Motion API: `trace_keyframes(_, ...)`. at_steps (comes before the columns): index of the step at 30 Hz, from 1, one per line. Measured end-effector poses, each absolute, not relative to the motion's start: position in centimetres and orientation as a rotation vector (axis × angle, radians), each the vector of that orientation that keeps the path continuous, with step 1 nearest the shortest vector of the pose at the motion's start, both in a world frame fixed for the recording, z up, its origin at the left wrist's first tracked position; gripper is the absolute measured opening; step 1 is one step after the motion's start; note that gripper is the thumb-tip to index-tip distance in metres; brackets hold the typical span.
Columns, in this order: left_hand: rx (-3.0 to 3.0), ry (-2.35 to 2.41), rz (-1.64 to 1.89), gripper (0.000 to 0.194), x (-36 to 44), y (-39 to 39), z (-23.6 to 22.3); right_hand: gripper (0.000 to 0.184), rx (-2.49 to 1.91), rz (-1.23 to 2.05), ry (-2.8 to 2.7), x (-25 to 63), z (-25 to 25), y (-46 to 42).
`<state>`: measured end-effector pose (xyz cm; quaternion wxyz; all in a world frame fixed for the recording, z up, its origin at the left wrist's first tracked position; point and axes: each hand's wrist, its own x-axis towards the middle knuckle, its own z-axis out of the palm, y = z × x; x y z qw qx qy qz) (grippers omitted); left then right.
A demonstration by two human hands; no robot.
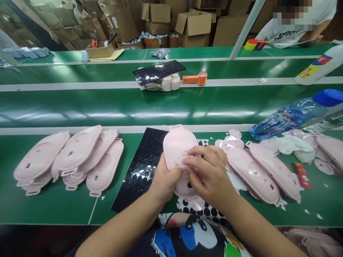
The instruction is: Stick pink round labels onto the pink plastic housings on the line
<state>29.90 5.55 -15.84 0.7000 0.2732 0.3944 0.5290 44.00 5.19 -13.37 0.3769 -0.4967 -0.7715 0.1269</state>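
Note:
A pale pink, oval plastic shell [179, 141] with a slotted tab at its top is held up in front of me. My left hand [164, 178] is closed round its lower left edge, thumb on the face. My right hand [210, 169] has its bent fingertips pressed on the lower right of that face, over a small patch with reddish marks; whether a thin sticker lies under them I cannot tell. Below it, partly hidden, another pink shell [182, 187] lies on a sheet with black dots [211, 210]. A black sheet of round pieces [143, 160] lies to the left.
Stacked pink shells [92, 157] lie at left, more shells [254, 175] at right. Round pink discs [232, 141], a red packet [302, 175] and a leaning clear bottle [289, 116] are at right. An orange handheld fan [195, 79] lies beyond; a person in white [289, 32] sits opposite.

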Motion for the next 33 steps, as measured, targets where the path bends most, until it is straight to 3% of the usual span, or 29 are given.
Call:
trace_keyframes(9, 0.763, 1.066, 1.079, 0.036, 29.1, 5.7, -16.4, 0.015, -1.302, 0.156, -2.122, 44.8, -12.4, 4.9)
trace_keyframes(16, 0.955, 1.14, 1.039, 0.039, 28.6, 6.1, -15.7, 0.011, -1.288, 0.096, -2.117, 43.9, -12.4, 4.9)
trace_keyframes(21, 0.708, 1.059, 1.082, 0.046, 28.5, 6.3, -15.8, 0.008, -1.013, -0.087, -2.053, 44.4, -13.0, 5.0)
trace_keyframes(24, 0.668, 1.027, 1.104, 0.049, 28.4, 6.4, -15.7, 0.03, -1.115, 0.156, -1.916, 44.8, -13.4, 5.2)
trace_keyframes(28, 0.768, 1.053, 1.089, 0.048, 28.4, 6.2, -15.4, 0.08, -1.322, 0.933, -1.635, 44.2, -14.2, 5.2)
trace_keyframes(30, 0.778, 1.065, 1.08, 0.047, 28.6, 6.1, -15.2, 0.081, -1.309, 1.162, -1.511, 43.8, -14.5, 5.1)
trace_keyframes(33, 0.752, 1.054, 1.068, 0.047, 28.6, 6.1, -15.0, 0.077, -1.27, 1.222, -1.416, 43.4, -14.7, 4.9)
